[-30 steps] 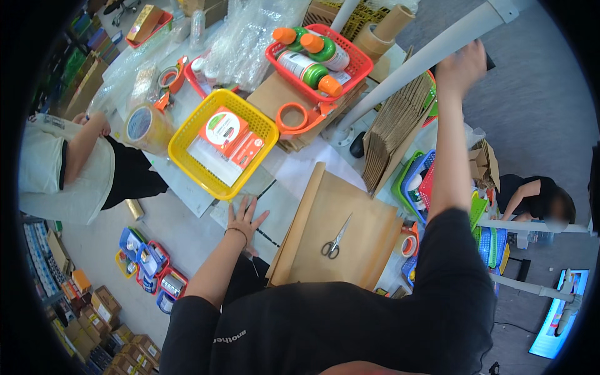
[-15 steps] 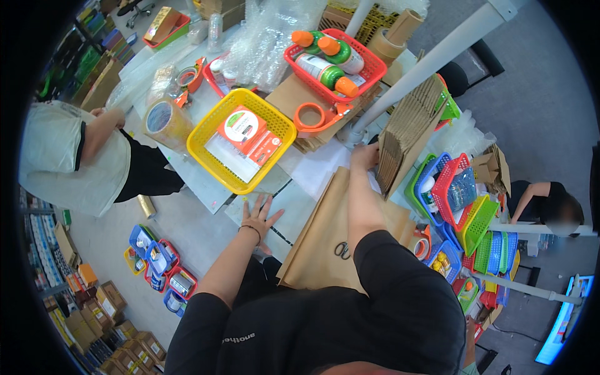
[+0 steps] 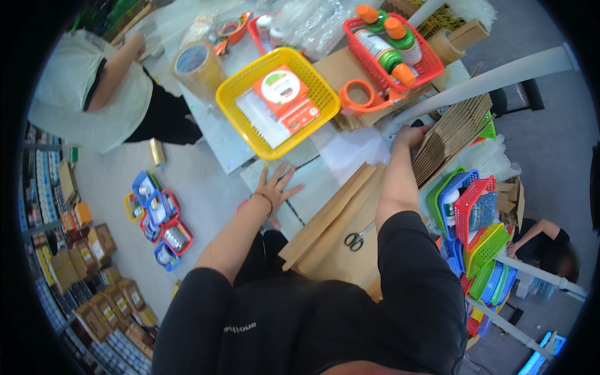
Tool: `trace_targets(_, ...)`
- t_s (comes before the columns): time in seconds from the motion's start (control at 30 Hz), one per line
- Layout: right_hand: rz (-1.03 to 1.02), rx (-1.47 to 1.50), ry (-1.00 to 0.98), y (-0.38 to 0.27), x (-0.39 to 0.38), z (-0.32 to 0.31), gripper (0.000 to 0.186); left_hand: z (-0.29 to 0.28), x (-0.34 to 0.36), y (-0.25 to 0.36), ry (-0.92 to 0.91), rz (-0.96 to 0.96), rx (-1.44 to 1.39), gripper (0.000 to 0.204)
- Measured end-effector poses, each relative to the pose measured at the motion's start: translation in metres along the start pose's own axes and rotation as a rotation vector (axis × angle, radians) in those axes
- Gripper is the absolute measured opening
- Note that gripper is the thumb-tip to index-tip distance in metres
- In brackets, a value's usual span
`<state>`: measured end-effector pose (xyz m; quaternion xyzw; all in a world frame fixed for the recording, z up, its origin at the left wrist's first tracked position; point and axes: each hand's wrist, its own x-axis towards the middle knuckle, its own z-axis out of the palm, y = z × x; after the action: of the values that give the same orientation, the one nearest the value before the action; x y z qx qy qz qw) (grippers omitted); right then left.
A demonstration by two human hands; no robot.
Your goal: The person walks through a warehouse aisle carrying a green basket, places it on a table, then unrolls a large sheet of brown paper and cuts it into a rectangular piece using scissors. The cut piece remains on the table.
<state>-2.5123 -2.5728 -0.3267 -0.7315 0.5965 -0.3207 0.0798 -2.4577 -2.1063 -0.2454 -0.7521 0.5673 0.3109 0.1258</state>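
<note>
My left hand (image 3: 273,189) lies at the near table edge with fingers spread, holding nothing. My right hand (image 3: 412,135) is closed at the left edge of a stack of flattened cardboard boxes (image 3: 451,139), fingertips partly hidden. Between my arms lies brown kraft paper (image 3: 325,253), its left edge folded over. Black scissors (image 3: 356,241) rest on it, close to my right forearm. Beyond my left hand stands a yellow basket (image 3: 226,112) holding an orange-and-white box (image 3: 281,90) and a white sheet. White paper (image 3: 350,153) lies between that basket and my right hand.
A grey pole (image 3: 500,81) rises beside my right hand. Behind are an orange tape dispenser (image 3: 359,97) and a red basket (image 3: 431,74) of green bottles. A wide tape roll (image 3: 197,65) stands left. Coloured baskets (image 3: 490,240) pile up right. One person (image 3: 100,94) stands left, another (image 3: 544,240) right.
The view has shifted, so the table items sit farther right and higher. My left hand stays spread at the table edge. My right hand remains at the cardboard stack, which now leans more.
</note>
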Motion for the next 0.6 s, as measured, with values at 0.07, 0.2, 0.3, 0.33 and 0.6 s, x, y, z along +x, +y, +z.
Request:
trace_targets(0.07,0.078,-0.076,-0.132,0.014,-0.009,0.003,0.091,0.006,0.002,-0.004,0.009,0.026,-0.012,0.145)
trace_targets(0.2,0.184,-0.208,-0.36,0.015,-0.026,-0.021,0.08,0.038,0.021,-0.018,0.177,0.098,-0.079,0.146)
trace_targets(0.3,0.198,-0.183,-0.299,-0.024,-0.053,-0.064,0.079,0.075,0.057,-0.017,0.441,0.048,-0.233,0.117)
trace_targets(0.33,0.163,-0.101,-0.243,-0.038,-0.071,-0.083,0.08,0.079,0.08,-0.011,0.417,-0.019,-0.315,0.102)
trace_targets(0.6,-1.297,0.278,-0.418,-0.11,-0.364,-0.244,0.058,0.107,0.1,0.015,0.699,-0.186,-0.396,0.068)
